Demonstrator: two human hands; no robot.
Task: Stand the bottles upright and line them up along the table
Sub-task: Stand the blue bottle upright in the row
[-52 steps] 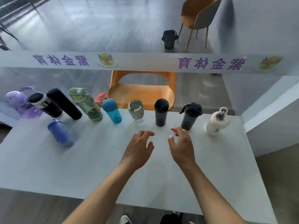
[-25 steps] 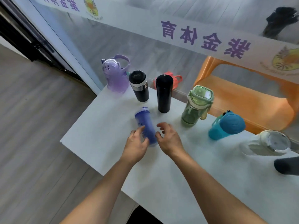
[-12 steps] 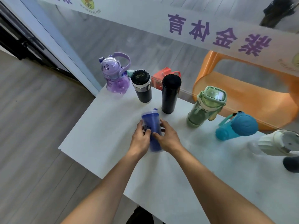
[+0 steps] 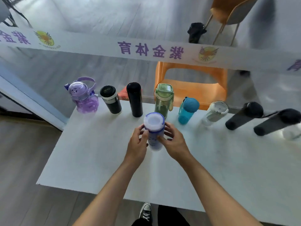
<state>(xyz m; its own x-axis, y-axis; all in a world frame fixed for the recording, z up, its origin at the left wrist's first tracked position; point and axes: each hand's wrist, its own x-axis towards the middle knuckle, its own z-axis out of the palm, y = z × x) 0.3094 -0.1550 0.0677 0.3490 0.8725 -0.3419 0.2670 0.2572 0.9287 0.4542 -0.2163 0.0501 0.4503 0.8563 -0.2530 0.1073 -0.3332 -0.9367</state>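
Note:
A blue bottle (image 4: 154,128) with a white lid stands upright near the middle of the white table (image 4: 91,154). My left hand (image 4: 137,144) and my right hand (image 4: 173,141) grip it from either side. Behind it a row stands along the far edge: a purple handled bottle (image 4: 83,95), a black-and-silver mug (image 4: 110,99), a tall black flask (image 4: 134,99), a green bottle (image 4: 163,98), a teal bottle (image 4: 188,110), a clear grey-lidded bottle (image 4: 215,112) and two black bottles (image 4: 244,115) (image 4: 276,121).
A glass partition with a white lettered band (image 4: 149,49) runs behind the table. An orange stool (image 4: 192,85) sits beyond it, with a red item (image 4: 123,95) at its left. A white bottle (image 4: 291,132) shows blurred at the right edge.
The blue bottle lay on its side a second ago; both hands closed on it and raised it, and it now stands upright. My view swung back to the right.

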